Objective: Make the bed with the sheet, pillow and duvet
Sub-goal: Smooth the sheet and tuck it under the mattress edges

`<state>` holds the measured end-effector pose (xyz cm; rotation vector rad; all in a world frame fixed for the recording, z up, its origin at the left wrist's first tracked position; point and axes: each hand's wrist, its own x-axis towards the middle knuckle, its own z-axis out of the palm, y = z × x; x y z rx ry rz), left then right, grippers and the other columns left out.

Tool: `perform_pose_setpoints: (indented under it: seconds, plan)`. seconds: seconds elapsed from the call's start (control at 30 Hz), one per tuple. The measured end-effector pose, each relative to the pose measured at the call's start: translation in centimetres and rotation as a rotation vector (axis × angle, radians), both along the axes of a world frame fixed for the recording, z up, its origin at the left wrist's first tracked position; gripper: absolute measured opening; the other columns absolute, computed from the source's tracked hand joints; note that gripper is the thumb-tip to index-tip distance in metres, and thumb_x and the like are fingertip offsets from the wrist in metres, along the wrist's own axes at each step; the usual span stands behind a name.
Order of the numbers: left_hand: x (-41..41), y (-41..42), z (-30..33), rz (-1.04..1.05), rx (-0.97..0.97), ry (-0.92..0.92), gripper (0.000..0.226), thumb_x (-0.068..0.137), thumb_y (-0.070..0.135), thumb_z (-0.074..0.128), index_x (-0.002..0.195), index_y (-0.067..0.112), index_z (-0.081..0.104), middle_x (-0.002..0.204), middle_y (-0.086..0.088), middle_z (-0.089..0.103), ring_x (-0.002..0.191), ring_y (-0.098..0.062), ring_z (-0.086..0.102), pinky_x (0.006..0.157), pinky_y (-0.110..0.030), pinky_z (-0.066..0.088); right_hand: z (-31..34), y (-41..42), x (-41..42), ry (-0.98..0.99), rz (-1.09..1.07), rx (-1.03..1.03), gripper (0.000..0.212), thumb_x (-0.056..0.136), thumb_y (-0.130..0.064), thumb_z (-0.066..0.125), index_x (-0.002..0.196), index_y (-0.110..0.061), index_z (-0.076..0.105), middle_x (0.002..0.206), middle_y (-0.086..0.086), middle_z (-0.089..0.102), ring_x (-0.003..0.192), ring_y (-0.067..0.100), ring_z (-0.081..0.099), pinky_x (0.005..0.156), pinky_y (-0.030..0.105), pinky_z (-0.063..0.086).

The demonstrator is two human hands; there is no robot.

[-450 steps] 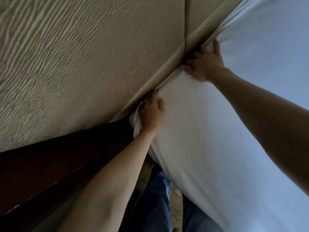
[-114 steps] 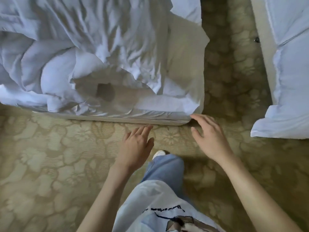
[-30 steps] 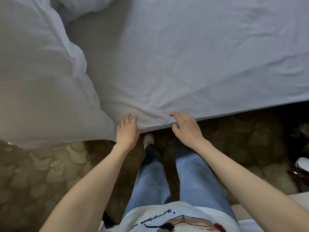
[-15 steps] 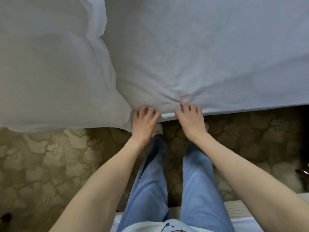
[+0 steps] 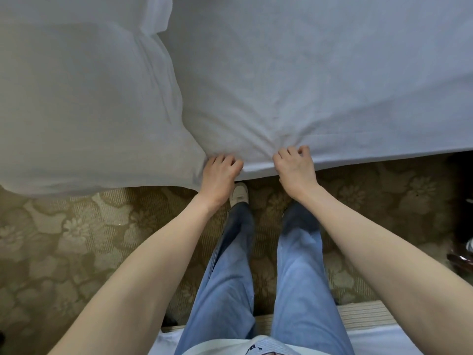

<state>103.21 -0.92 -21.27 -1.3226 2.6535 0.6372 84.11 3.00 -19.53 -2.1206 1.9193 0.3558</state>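
A white sheet [image 5: 320, 80] covers the bed across the top of the head view, its near edge hanging over the mattress side. My left hand [image 5: 220, 172] and my right hand [image 5: 294, 167] both grip that edge with curled fingers, a hand's width apart; creases fan out from the two grips. A bulky white duvet [image 5: 84, 108] lies heaped on the left part of the bed and droops over the side, touching my left hand. No pillow shows.
Patterned beige carpet [image 5: 76, 247] runs along the bed side under my feet. A second bed's edge [image 5: 358, 313] sits right behind my legs. A dark object [image 5: 460, 257] stands on the floor at the far right.
Both hands have gone from flat fingers on the sheet's edge to curled grips on it, and the fabric bunches more between them. The view has shifted slightly closer.
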Motion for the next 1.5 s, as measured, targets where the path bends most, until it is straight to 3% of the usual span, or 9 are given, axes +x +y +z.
perform_pose_setpoints:
  seconds: [0.17, 0.33, 0.57, 0.67, 0.77, 0.9, 1.23, 1.5]
  plan:
    - [-0.2, 0.4, 0.4, 0.009, -0.057, 0.010, 0.021, 0.074, -0.003, 0.071, 0.087, 0.007, 0.059, 0.087, -0.011, 0.058, 0.081, -0.029, 0.055, 0.069, -0.041, 0.048, 0.0, 0.8, -0.4, -0.073, -0.021, -0.029, 0.032, 0.051, 0.008, 0.074, 0.077, -0.001, 0.059, 0.073, 0.013, 0.056, 0.069, 0.033, 0.054, 0.064, 0.040, 0.042]
    - [0.7, 1.8, 1.2, 0.039, -0.075, 0.071, 0.021, 0.077, -0.008, 0.062, 0.094, 0.004, 0.060, 0.105, -0.015, 0.061, 0.095, -0.033, 0.056, 0.077, -0.044, 0.047, 0.5, 2.4, -0.5, -0.148, -0.058, -0.140, 0.030, 0.052, 0.013, 0.061, 0.076, -0.003, 0.057, 0.073, 0.011, 0.054, 0.067, 0.030, 0.051, 0.063, 0.036, 0.040]
    - [0.3, 0.6, 3.1, -0.004, 0.002, 0.043, 0.018, 0.077, -0.010, 0.060, 0.084, 0.006, 0.055, 0.078, -0.011, 0.059, 0.069, -0.027, 0.053, 0.059, -0.037, 0.043, 1.0, 2.0, -0.5, -0.157, -0.096, -0.067, 0.026, 0.064, 0.013, 0.063, 0.084, -0.003, 0.058, 0.082, 0.012, 0.055, 0.071, 0.030, 0.052, 0.063, 0.038, 0.042]
    - [0.0, 0.6, 4.3, 0.013, 0.040, -0.011, 0.008, 0.085, 0.005, 0.063, 0.088, 0.009, 0.056, 0.084, -0.009, 0.063, 0.075, -0.028, 0.058, 0.067, -0.036, 0.043, 2.1, 2.0, -1.2, -0.199, -0.179, -0.044, 0.017, 0.080, -0.006, 0.068, 0.096, -0.006, 0.061, 0.092, 0.011, 0.060, 0.082, 0.031, 0.057, 0.072, 0.041, 0.045]
    - [-0.6, 0.3, 7.0, 0.143, 0.074, 0.014, 0.021, 0.096, 0.021, 0.054, 0.112, 0.011, 0.061, 0.110, -0.008, 0.067, 0.099, -0.027, 0.062, 0.082, -0.037, 0.047, 4.8, 2.0, -2.2, -0.262, -0.281, -0.079, 0.024, 0.087, -0.015, 0.063, 0.110, -0.007, 0.061, 0.105, 0.010, 0.062, 0.096, 0.029, 0.058, 0.082, 0.040, 0.044]
    - [-1.5, -0.6, 12.6, 0.257, 0.081, 0.049, 0.036, 0.101, 0.021, 0.040, 0.134, 0.012, 0.050, 0.128, -0.007, 0.060, 0.114, -0.024, 0.057, 0.095, -0.036, 0.041, 10.6, 2.2, -4.2, -0.311, -0.389, -0.136, 0.028, 0.091, -0.015, 0.057, 0.118, -0.010, 0.059, 0.114, 0.007, 0.062, 0.106, 0.025, 0.056, 0.091, 0.038, 0.040]
    - [-8.2, -0.9, 25.2, 0.089, 0.070, 0.152, 0.035, 0.100, 0.019, 0.041, 0.134, 0.017, 0.047, 0.128, -0.002, 0.060, 0.110, -0.022, 0.059, 0.093, -0.034, 0.043, 25.2, 5.5, -9.8, -0.376, -0.706, -0.328, 0.030, 0.095, -0.017, 0.050, 0.125, -0.013, 0.054, 0.125, 0.003, 0.057, 0.115, 0.019, 0.050, 0.101, 0.033, 0.032]
    - [-16.8, -0.2, 29.7, -0.127, -0.006, 0.166, 0.033, 0.101, 0.020, 0.039, 0.131, 0.020, 0.053, 0.124, 0.003, 0.060, 0.112, -0.022, 0.051, 0.092, -0.030, 0.034, 29.7, 9.4, -15.9, -0.317, -0.845, -0.503, 0.027, 0.092, -0.012, 0.054, 0.119, -0.010, 0.058, 0.120, 0.005, 0.060, 0.110, 0.024, 0.054, 0.099, 0.037, 0.036]
